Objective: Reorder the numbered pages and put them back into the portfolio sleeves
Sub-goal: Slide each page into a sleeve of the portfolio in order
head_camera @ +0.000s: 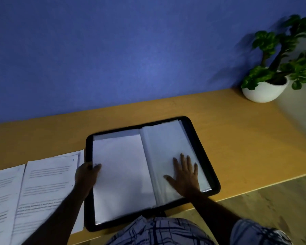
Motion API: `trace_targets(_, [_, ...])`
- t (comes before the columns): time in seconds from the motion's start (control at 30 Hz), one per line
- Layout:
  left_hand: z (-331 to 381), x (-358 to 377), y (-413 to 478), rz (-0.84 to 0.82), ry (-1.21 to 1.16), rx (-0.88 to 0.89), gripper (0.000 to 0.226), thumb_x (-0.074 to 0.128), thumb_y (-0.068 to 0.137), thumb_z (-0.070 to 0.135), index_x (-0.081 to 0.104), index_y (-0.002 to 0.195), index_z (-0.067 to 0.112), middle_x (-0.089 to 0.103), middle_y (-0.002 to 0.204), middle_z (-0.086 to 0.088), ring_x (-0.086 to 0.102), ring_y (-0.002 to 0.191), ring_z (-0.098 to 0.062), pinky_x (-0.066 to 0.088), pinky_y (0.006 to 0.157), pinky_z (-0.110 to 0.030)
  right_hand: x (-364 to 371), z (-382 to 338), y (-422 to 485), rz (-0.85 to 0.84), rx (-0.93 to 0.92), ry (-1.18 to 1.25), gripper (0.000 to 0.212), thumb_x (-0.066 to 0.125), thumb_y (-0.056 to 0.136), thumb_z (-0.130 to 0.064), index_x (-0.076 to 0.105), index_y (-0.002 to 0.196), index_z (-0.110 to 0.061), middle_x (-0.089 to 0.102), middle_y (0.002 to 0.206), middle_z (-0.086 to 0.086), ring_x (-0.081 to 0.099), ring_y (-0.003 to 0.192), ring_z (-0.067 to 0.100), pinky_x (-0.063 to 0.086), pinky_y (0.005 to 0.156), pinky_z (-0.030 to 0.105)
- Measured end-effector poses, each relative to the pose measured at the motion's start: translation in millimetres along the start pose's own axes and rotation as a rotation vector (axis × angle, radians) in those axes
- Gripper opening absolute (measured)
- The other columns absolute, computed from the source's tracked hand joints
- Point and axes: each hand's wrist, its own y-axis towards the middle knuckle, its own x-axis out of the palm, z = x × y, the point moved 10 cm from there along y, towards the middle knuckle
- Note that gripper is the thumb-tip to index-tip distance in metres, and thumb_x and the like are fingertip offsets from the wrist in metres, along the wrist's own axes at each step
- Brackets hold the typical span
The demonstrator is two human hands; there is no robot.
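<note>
Printed numbered pages (42, 188) lie at the desk's left. Beside them, the left hand (87, 175) grips a blank page (122, 174) at the open black portfolio's (207, 149) left edge. The right hand (185, 174) rests flat, fingers spread, on the right-hand sleeves (166, 144).

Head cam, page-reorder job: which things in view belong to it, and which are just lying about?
Job:
- portfolio, open on the desk
- its clear sleeves
- white sheet on its left side
- loose printed pages beside it, one marked 9
- left hand, gripping the portfolio's left edge
- right hand, flat on the sleeves

Lying about:
- potted plant at the desk's far right end
- blue wall
</note>
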Motion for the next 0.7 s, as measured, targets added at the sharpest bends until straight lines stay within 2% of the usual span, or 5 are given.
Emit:
trace_targets(0.13, [-11, 3, 9, 0.015, 0.076, 0.012, 0.026, 0.069, 0.090, 0.023, 0.071, 0.112, 0.009, 0.072, 0.103, -0.013, 0.064, 0.092, -0.032, 0.047, 0.078, -0.037, -8, 35, 0, 0.047, 0.135, 0.036, 0.089, 0.021, 0.088, -0.080, 0.001, 0.158, -0.029, -0.016, 0.164, 0.010, -0.015, 0.151, 0.031, -0.011, 0.117, 0.056])
trace_targets(0.27, [-10, 5, 1, 0.056, 0.031, -0.029, 0.036, 0.068, 0.090, 0.013, 0.063, 0.124, 0.005, 0.069, 0.108, -0.017, 0.059, 0.087, -0.030, 0.043, 0.073, -0.033, -14, 64, 5, 0.057, 0.221, 0.081, 0.083, 0.027, 0.094, -0.071, 0.006, 0.158, -0.024, -0.007, 0.166, 0.009, -0.011, 0.152, 0.029, -0.008, 0.118, 0.056])
trace_targets(0.43, [2, 8, -9, 0.042, 0.161, 0.117, 0.043, 0.069, 0.088, 0.017, 0.057, 0.128, 0.007, 0.066, 0.120, -0.014, 0.062, 0.106, -0.034, 0.048, 0.085, -0.040, -31, 85, 13, 0.121, 0.282, 0.103, 0.068, 0.037, 0.100, -0.050, 0.017, 0.158, -0.019, 0.006, 0.166, 0.008, 0.001, 0.153, 0.029, 0.001, 0.119, 0.055])
trace_targets(0.53, [6, 19, -23, -0.024, 0.260, 0.196, 0.057, 0.072, 0.088, 0.019, 0.049, 0.140, 0.007, 0.053, 0.140, -0.014, 0.051, 0.128, -0.032, 0.043, 0.105, -0.047, -40, 90, 16, 0.145, 0.260, 0.080, 0.066, 0.042, 0.100, -0.039, 0.017, 0.158, -0.017, 0.008, 0.166, 0.009, 0.004, 0.153, 0.030, 0.002, 0.119, 0.056])
trace_targets(0.7, [10, 25, -46, -0.053, 0.334, 0.323, 0.062, 0.073, 0.087, 0.021, 0.046, 0.142, 0.010, 0.046, 0.147, -0.010, 0.047, 0.133, -0.029, 0.043, 0.107, -0.046, -51, 55, 21, 0.203, 0.106, 0.067, 0.060, 0.047, 0.098, -0.035, 0.030, 0.153, -0.016, 0.020, 0.163, 0.008, 0.010, 0.152, 0.028, 0.004, 0.119, 0.056])
